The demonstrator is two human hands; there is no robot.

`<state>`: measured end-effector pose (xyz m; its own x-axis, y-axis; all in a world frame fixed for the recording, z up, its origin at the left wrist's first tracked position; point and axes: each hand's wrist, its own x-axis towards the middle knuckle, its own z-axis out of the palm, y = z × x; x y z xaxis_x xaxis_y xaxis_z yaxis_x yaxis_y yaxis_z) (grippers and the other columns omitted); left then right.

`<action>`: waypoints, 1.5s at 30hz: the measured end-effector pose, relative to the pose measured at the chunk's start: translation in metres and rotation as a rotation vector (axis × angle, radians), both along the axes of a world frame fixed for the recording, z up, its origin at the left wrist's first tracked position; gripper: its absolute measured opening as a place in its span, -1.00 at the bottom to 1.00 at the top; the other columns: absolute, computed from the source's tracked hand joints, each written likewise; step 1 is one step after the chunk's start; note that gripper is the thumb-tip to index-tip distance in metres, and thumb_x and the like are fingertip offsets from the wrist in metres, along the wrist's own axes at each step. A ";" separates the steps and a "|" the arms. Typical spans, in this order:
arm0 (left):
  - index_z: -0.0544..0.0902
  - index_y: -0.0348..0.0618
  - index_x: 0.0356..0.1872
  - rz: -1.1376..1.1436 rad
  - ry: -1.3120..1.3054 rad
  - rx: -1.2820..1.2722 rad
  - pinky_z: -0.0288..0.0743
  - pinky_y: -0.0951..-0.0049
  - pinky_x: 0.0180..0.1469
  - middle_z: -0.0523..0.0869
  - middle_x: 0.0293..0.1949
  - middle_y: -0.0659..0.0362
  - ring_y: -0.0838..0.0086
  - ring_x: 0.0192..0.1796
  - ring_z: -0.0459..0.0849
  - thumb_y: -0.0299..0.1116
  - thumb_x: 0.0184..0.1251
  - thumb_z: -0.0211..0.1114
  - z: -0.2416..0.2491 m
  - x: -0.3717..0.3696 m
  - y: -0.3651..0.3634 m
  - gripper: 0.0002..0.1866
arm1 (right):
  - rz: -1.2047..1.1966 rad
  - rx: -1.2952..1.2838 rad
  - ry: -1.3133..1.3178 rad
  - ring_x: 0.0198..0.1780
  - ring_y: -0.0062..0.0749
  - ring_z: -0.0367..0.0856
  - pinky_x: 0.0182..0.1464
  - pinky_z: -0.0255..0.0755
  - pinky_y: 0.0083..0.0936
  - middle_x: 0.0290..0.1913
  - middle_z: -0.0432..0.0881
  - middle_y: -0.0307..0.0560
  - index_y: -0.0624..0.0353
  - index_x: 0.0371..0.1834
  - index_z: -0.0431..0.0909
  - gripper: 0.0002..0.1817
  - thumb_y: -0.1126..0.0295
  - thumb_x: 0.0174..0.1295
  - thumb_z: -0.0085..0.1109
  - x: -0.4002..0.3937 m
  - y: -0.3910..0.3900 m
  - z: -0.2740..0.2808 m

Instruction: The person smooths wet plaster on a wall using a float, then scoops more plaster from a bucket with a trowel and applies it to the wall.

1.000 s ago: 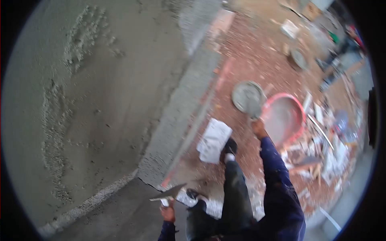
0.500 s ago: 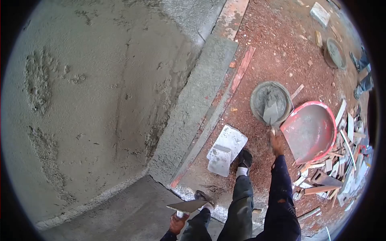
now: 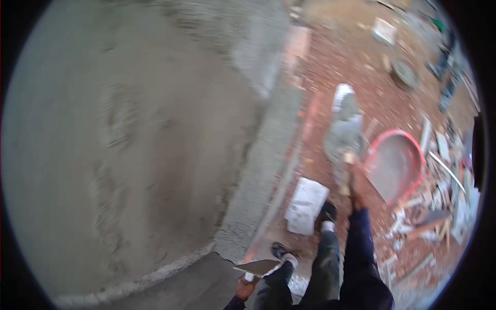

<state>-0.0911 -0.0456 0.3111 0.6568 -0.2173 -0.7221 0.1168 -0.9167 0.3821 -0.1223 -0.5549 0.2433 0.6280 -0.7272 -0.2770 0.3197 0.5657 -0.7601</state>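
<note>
My right hand [image 3: 356, 178] is wrapped round the wooden handle of a trowel [image 3: 346, 111], which carries grey mortar and is raised over the mortar bucket [image 3: 335, 145]. Most of that bucket is hidden behind the trowel and blurred. At the lower middle, my left hand [image 3: 245, 288] grips the white handle of a flat hawk board [image 3: 258, 267], held roughly level beside my legs. A smooth wet mortar surface [image 3: 170, 155] fills the left side, bordered by a rough grey ledge [image 3: 263, 170].
Right of the bucket lies a red-rimmed basin [image 3: 395, 165]. White blocks [image 3: 306, 205] rest near my feet. Wood scraps [image 3: 439, 206] are heaped at the right. Further back are another bucket [image 3: 404, 74] and a person's legs [image 3: 449, 85].
The trowel has risen out of the bucket with mortar on it, in my right hand. The view has shifted and blurred; my left hand still holds the hawk board.
</note>
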 end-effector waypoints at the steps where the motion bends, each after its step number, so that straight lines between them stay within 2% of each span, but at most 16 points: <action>1: 0.69 -0.18 -0.08 0.033 -0.068 -0.013 0.54 0.28 -0.06 0.78 -0.14 0.08 0.33 -0.11 0.74 -0.16 0.29 0.40 0.005 0.008 0.008 -0.67 | 0.002 0.055 -0.170 -0.54 -0.64 0.45 -0.60 0.34 -0.70 -0.38 0.48 -0.29 0.12 0.18 0.35 -0.57 0.28 0.30 0.18 0.006 0.010 0.044; 6: 0.72 -0.22 -0.14 0.066 -0.062 -0.123 0.55 0.26 -0.13 0.80 -0.25 0.05 0.29 -0.21 0.76 0.08 0.22 0.40 0.053 0.034 0.042 -0.50 | -0.489 -0.111 -0.097 -0.56 -0.62 0.45 -0.63 0.38 -0.66 -0.36 0.49 -0.24 0.07 0.19 0.28 -0.48 0.50 0.20 0.29 0.091 0.082 0.172; 10: 0.73 -0.24 -0.22 0.022 -0.201 0.023 0.54 0.23 -0.14 0.78 -0.33 0.01 0.23 -0.22 0.76 0.17 0.16 0.41 0.051 0.047 0.099 -0.43 | -0.971 -0.092 -0.197 -0.56 -0.59 0.50 -0.64 0.42 -0.61 -0.31 0.51 -0.10 0.04 0.17 0.20 -0.54 0.52 0.28 0.18 0.254 0.109 0.173; 12: 0.73 -0.23 -0.22 0.100 -0.197 0.047 0.54 0.27 -0.12 0.78 -0.31 0.09 0.35 -0.21 0.72 0.05 0.13 0.50 0.075 0.044 0.099 -0.51 | -0.958 -0.076 0.142 -0.41 -0.14 0.64 -0.39 0.57 -0.25 -0.17 0.58 0.12 0.21 0.22 0.17 -0.53 0.47 0.29 0.11 0.339 0.123 0.156; 15: 0.72 -0.21 -0.16 0.063 -0.201 0.157 0.53 0.23 -0.06 0.79 -0.22 0.04 0.28 -0.10 0.74 0.14 0.16 0.43 0.072 0.033 0.135 -0.45 | 0.326 -0.803 0.410 -0.28 0.03 0.70 -0.25 0.58 -0.12 -0.33 0.67 0.17 0.25 0.00 0.42 -0.63 0.37 0.14 0.20 0.281 0.201 0.178; 17: 0.72 -0.19 -0.16 0.417 -0.116 -0.339 0.52 0.22 -0.04 0.78 -0.19 0.02 0.21 -0.06 0.73 0.17 0.17 0.40 0.025 0.020 0.161 -0.45 | 0.541 -1.169 -0.116 -0.29 0.07 0.69 -0.25 0.56 -0.09 -0.36 0.64 0.20 0.18 -0.03 0.44 -0.65 0.39 0.10 0.19 0.205 0.265 0.187; 18: 0.72 -0.18 -0.17 0.579 -0.057 -0.577 0.51 0.21 -0.03 0.78 -0.18 0.01 0.17 -0.04 0.73 0.18 0.17 0.39 0.022 0.018 0.151 -0.45 | 0.685 -0.971 -0.082 -0.33 0.04 0.67 -0.28 0.53 -0.12 -0.38 0.63 0.15 0.17 -0.02 0.42 -0.66 0.38 0.13 0.18 0.174 0.270 0.182; 20: 0.71 -0.14 -0.23 0.025 -0.187 0.232 0.54 0.16 -0.12 0.78 -0.24 0.03 0.14 -0.15 0.75 0.14 0.22 0.37 0.041 0.030 0.127 -0.52 | 0.699 -0.644 0.118 -0.40 -0.04 0.63 -0.32 0.49 -0.17 -0.40 0.61 0.07 0.16 0.01 0.37 -0.64 0.33 0.19 0.19 0.122 0.270 0.145; 24: 0.72 -0.13 -0.24 -0.031 -0.289 0.236 0.55 0.16 -0.20 0.78 -0.28 0.02 0.13 -0.24 0.76 0.15 0.20 0.37 -0.007 0.014 0.118 -0.51 | 0.397 -0.374 0.402 -0.16 -0.20 0.60 -0.11 0.49 -0.32 -0.17 0.60 0.05 0.21 0.06 0.39 -0.60 0.21 0.31 0.22 0.029 0.189 -0.060; 25: 0.71 -0.13 -0.26 -0.543 -0.807 0.362 0.55 0.16 -0.23 0.78 -0.29 0.03 0.13 -0.25 0.75 0.15 0.21 0.37 -0.031 0.005 0.131 -0.51 | 0.257 -0.469 0.385 -0.11 -0.21 0.61 -0.04 0.49 -0.36 -0.12 0.62 0.09 0.25 0.09 0.44 -0.58 0.17 0.33 0.20 0.004 0.164 -0.136; 27: 0.67 -0.20 -0.29 -0.968 -0.908 0.438 0.55 0.16 -0.24 0.76 -0.33 -0.02 0.09 -0.27 0.74 0.07 0.22 0.39 -0.042 -0.019 0.132 -0.54 | 0.514 -0.959 1.074 -0.30 -0.18 0.62 -0.22 0.52 -0.27 -0.29 0.66 0.15 0.28 0.07 0.49 -0.64 0.23 0.38 0.07 -0.053 0.092 -0.249; 29: 0.63 -0.27 -0.31 -1.279 -1.019 0.443 0.55 0.15 -0.25 0.73 -0.36 -0.06 0.05 -0.28 0.72 -0.01 0.24 0.40 -0.035 -0.029 0.110 -0.57 | 0.305 -0.541 1.087 -0.34 0.03 0.64 -0.32 0.44 -0.12 -0.32 0.68 0.28 0.34 -0.12 0.59 -0.55 0.07 0.35 0.08 -0.074 0.040 -0.238; 30: 0.63 -0.27 -0.31 -1.337 -0.926 0.370 0.55 0.15 -0.25 0.73 -0.36 -0.06 0.05 -0.28 0.72 -0.01 0.24 0.40 -0.019 -0.026 0.060 -0.57 | 0.322 -0.729 1.269 -0.24 0.14 0.64 -0.26 0.46 0.01 -0.28 0.65 0.32 0.30 -0.30 0.62 -0.71 0.25 0.25 0.08 -0.079 0.018 -0.247; 32: 0.61 -0.27 -0.33 -0.056 -0.043 0.013 0.53 0.12 -0.26 0.71 -0.38 -0.06 0.01 -0.32 0.70 -0.14 0.17 0.47 -0.009 -0.019 -0.021 -0.63 | 0.318 -0.640 1.179 -0.17 0.30 0.61 -0.11 0.44 0.07 -0.22 0.64 0.36 0.31 -0.24 0.61 -0.62 0.14 0.20 0.09 -0.089 -0.028 -0.305; 41: 0.61 -0.30 -0.28 -0.091 0.094 0.075 0.53 0.09 -0.19 0.72 -0.32 -0.10 -0.02 -0.25 0.72 -0.29 0.11 0.49 -0.005 -0.027 -0.100 -0.70 | 0.423 -0.258 1.035 -0.10 0.18 0.65 -0.03 0.48 -0.07 -0.17 0.66 0.36 0.30 -0.11 0.62 -0.52 0.04 0.22 0.09 -0.043 -0.049 -0.361; 45: 0.63 -0.30 -0.26 -0.085 0.074 0.094 0.54 0.15 -0.15 0.74 -0.28 -0.07 0.05 -0.19 0.73 -0.31 0.12 0.49 -0.013 -0.013 -0.075 -0.70 | 0.211 -0.422 0.964 -0.19 0.07 0.64 -0.11 0.44 -0.13 -0.25 0.67 0.19 0.20 -0.10 0.62 -0.52 -0.03 0.20 0.19 -0.067 -0.011 -0.284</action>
<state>-0.1044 -0.1211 0.2983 0.5835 -0.1987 -0.7874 0.0622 -0.9558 0.2872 -0.1897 -0.5655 -0.0403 0.4031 -0.7822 -0.4751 -0.5927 0.1724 -0.7868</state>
